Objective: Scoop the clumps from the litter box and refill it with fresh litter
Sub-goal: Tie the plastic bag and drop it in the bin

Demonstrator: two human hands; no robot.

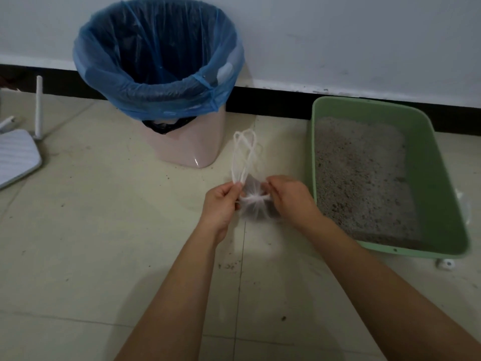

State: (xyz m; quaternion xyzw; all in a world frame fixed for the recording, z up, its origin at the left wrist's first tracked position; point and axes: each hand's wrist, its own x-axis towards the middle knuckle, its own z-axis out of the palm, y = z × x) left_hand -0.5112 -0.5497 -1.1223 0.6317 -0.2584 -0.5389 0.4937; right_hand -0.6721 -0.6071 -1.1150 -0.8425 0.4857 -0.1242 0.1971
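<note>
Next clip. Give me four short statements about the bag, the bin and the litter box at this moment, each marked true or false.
1. The left hand and the right hand both grip the small white bag. True.
2. The bin has a red liner. False: the liner is blue.
3. The litter box sits to the right of the hands and holds grey litter. True.
4. The small white bag lies inside the bin. False: the hands hold it over the floor, between the bin and the litter box.
</note>
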